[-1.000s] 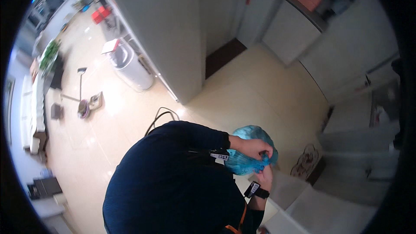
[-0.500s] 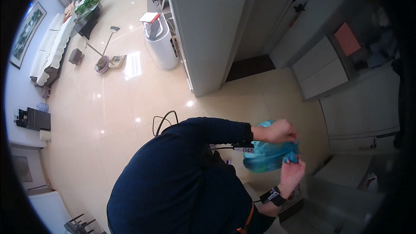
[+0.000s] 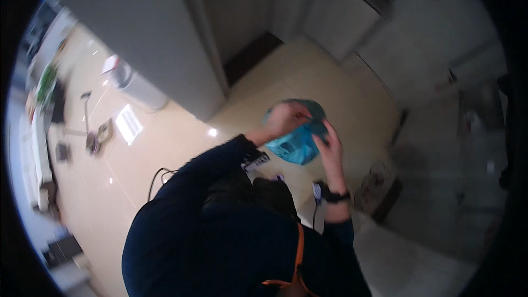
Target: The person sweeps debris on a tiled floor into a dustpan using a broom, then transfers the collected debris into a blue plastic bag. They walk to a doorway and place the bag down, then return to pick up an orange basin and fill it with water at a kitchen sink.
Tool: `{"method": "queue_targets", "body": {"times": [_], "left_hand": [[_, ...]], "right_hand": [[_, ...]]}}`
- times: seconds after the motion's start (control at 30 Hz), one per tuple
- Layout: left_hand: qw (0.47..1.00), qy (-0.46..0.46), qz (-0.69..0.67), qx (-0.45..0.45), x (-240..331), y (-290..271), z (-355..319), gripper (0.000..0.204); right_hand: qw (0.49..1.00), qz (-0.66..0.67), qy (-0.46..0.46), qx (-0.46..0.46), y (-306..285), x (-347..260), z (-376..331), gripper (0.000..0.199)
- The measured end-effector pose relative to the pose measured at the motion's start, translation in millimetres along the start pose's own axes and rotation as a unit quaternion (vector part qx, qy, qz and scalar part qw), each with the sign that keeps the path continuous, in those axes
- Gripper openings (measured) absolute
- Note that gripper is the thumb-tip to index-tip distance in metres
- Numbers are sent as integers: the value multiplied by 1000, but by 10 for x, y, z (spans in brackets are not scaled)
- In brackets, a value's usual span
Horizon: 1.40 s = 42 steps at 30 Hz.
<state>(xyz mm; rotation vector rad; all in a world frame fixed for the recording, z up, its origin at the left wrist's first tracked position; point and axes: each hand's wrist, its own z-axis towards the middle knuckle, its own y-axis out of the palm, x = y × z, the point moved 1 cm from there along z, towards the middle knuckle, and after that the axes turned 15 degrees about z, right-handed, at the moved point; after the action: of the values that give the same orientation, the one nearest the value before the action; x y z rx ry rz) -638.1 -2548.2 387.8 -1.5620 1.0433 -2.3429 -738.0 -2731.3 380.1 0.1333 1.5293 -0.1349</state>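
Observation:
A translucent blue plastic bag (image 3: 297, 146) hangs in front of me, bulging below my fingers; what it contains cannot be made out. My left hand (image 3: 286, 120) is closed on its gathered upper part, coming in from the left. On the bag's right side my right hand (image 3: 331, 146) pinches the upper edge between thumb and fingers. The two hands are a short way apart. Motion blurs the fingertips. A dark strap (image 3: 335, 197) circles my right wrist.
A grey wall end (image 3: 159, 27) stands ahead on the left, with a white bin-like cylinder (image 3: 144, 92) beyond it. Pale cabinets (image 3: 341, 19) line the right side. A broom (image 3: 86, 113) stands far left. Near my right forearm is a patterned item (image 3: 377, 184) on the floor.
My view has turned to the right, so the room has shifted left and tilted. Both hands and the bag appear higher and further left, with the bag still held.

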Motion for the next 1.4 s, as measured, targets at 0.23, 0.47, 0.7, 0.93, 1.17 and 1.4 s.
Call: {"method": "queue_targets", "body": {"times": [0.23, 0.47, 0.7, 0.93, 1.17, 1.4], "left_hand": [[948, 14, -293, -127, 362, 37, -119, 23], [936, -66, -263, -224, 224, 379, -341, 30], [962, -13, 54, -269, 532, 707, -256, 23], [940, -66, -139, -306, 892, 871, 40, 29], [887, -182, -266, -331, 936, 851, 71, 28], [741, -278, -523, -316, 899, 1186, 174, 22]], "right_hand": [[987, -158, -29, -32, 92, -333, 49, 17], [996, 7, 66, 63, -11, -652, -162, 17], [998, -26, -14, -49, -428, -915, -195, 26], [992, -104, -39, 59, -1340, -621, 54, 22], [998, -50, -13, 28, -1276, -593, -450, 16], [974, -186, -104, 71, -1156, -371, -579, 11]]}}
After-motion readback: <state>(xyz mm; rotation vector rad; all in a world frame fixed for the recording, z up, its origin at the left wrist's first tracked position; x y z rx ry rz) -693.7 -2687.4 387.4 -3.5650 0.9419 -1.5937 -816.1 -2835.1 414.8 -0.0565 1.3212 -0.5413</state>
